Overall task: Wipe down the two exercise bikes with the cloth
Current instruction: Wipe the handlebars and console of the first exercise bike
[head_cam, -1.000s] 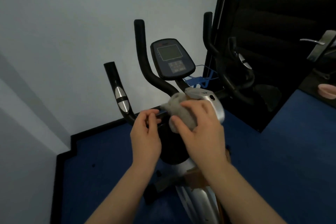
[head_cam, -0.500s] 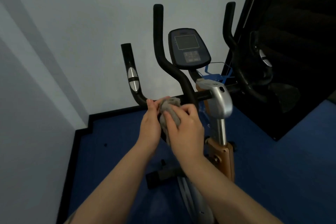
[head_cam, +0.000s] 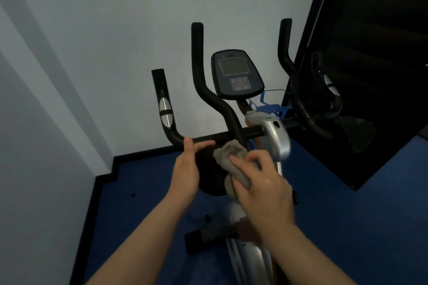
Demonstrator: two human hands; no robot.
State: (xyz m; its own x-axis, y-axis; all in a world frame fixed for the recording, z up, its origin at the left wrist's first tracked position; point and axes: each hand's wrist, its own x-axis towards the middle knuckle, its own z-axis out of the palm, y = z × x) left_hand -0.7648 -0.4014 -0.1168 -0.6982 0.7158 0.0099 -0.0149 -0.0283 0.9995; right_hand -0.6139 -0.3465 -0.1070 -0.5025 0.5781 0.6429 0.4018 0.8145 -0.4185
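Gripping one cloth [head_cam: 234, 162] — right hand [head_cam: 264, 183]; one exercise bike [head_cam: 275, 136] visible.

Black handlebars [head_cam: 209, 96] are showing silver oval grip sensors [head_cam: 165, 112]. The console [head_cam: 236, 74] is showing dark navy around a grey screen. A beige-grey cloth [head_cam: 231, 157] is lying against the silver stem cover [head_cam: 276, 136]. A blue bottle cage [head_cam: 271, 105] is matching the blue carpet [head_cam: 347, 215], black skirting edging it.

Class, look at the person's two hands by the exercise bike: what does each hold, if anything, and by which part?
The right hand grips the bunched grey cloth around its lower end. The left hand holds nothing.
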